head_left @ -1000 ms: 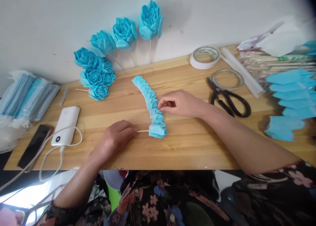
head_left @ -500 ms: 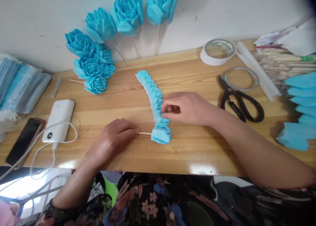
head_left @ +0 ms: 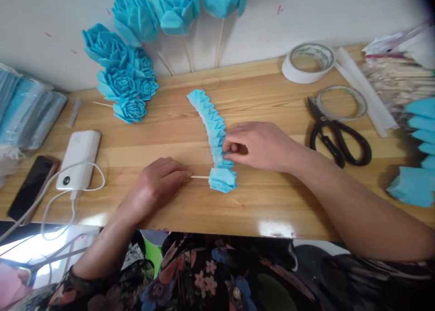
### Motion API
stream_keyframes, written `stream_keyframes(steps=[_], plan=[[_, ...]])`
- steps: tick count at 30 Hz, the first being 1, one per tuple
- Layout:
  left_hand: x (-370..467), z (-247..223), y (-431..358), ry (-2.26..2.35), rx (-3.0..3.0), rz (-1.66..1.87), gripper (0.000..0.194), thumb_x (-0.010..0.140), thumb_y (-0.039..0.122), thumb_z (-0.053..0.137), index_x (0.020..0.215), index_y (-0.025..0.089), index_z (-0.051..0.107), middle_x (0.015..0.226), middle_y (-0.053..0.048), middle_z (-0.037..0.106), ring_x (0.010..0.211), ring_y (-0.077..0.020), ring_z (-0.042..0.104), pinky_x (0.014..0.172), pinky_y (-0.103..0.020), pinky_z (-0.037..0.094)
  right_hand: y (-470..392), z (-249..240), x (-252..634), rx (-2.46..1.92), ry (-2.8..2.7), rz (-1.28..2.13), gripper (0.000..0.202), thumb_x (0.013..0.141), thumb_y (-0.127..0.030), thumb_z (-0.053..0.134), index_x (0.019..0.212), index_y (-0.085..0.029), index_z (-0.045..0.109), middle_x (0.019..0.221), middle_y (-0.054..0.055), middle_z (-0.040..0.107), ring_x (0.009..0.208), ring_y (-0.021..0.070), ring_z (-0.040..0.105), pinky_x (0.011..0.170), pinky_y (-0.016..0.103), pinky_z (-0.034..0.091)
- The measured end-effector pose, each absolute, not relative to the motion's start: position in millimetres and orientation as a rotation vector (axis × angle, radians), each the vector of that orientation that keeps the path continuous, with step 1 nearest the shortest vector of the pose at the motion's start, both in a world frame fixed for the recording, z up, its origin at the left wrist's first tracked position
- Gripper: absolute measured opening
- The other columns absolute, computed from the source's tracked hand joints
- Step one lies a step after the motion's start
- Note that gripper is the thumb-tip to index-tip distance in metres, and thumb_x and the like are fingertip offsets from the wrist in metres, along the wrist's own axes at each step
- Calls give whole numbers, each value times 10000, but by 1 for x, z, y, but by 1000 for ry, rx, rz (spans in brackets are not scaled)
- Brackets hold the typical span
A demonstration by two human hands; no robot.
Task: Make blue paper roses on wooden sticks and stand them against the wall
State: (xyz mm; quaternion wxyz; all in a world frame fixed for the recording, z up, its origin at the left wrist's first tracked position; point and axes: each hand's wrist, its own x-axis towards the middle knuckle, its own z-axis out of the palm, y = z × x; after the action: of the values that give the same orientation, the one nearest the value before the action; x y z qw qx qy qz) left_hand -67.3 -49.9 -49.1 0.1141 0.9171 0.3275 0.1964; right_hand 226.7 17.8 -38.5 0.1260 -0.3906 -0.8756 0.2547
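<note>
A pleated light blue strip [head_left: 211, 121] curves across the wooden table, its near end rolled into a bundle [head_left: 222, 179] around a thin wooden stick [head_left: 200, 177]. The fingers of my left hand [head_left: 161, 182] are closed on the stick's left end. My right hand [head_left: 260, 146] pinches the right edge of the strip just above the rolled bundle, thumb and forefinger together. Its fingertips partly cover the folds there.
Blue paper flowers [head_left: 124, 82] stand and lie at the back left. Scissors [head_left: 328, 134], a tape roll [head_left: 307, 63] and more blue strips [head_left: 413, 184] lie right. A power bank [head_left: 79, 159], phone [head_left: 32, 186] and packaged masks [head_left: 29, 109] are left.
The strip's near end is rolled slightly further up, and less flat strip shows between the bundle and my right fingertips. The view has shifted a little.
</note>
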Motion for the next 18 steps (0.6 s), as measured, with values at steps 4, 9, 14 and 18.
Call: stream_keyframes(steps=[4,9,14,18], plan=[[-66,-49,-50,992,2673,569,147,928,86,629,1038,181,651,942,-74,684,820,-183,598,717,-316,466,18,-37,227,-1151,-2564,761,108,867,-275,681,776,-221,658,809,-8,696,732,147,562,618,290,273],[-66,-50,-50,990,2683,595,132,928,96,634,1033,170,663,935,-76,683,816,-180,605,711,-306,469,18,-36,227,-1153,-2577,749,88,871,-270,689,802,-220,669,819,-17,702,740,141,573,616,283,273],[-67,-51,-50,1014,2678,598,135,920,87,638,1032,156,672,943,-84,687,827,-182,612,716,-303,472,17,-36,227,-1159,-2581,739,60,870,-258,677,819,-227,685,834,-18,709,751,140,581,618,282,283],[-67,-52,-50,1051,2667,584,138,930,88,623,1037,158,676,949,-81,682,830,-177,614,710,-292,473,17,-39,228,-1138,-2569,732,43,849,-212,660,831,-236,690,848,-21,718,774,147,594,624,283,287]])
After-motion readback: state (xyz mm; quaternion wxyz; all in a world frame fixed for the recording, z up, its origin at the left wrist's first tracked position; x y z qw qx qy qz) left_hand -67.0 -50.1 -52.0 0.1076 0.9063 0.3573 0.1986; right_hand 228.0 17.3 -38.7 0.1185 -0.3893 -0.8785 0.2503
